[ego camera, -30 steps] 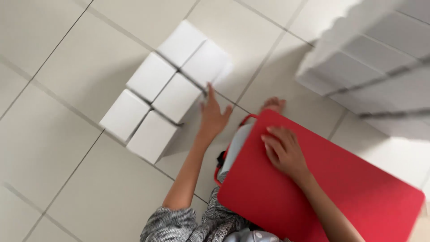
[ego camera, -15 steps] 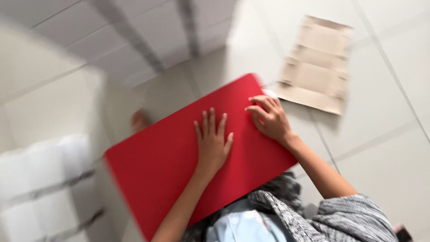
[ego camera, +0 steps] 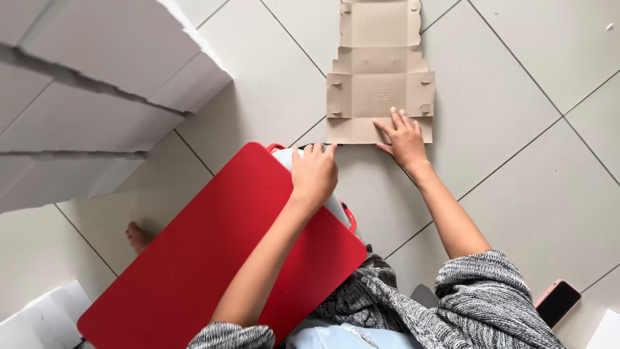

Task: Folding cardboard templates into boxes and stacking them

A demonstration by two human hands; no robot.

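Left hand [ego camera: 314, 173]: arm extended forward, forearm bare, fingers curled downward, palm down. Right hand [ego camera: 404, 139]: arm extended further forward and to the right, forearm bare, fingers spread and flat, palm down. Both sleeves are pushed up to the elbows. One bare foot [ego camera: 138, 236] shows at left.

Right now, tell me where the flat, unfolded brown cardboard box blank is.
Head view, top centre: the flat brown cardboard box blank lies on the tiled floor, its near edge under the right hand.
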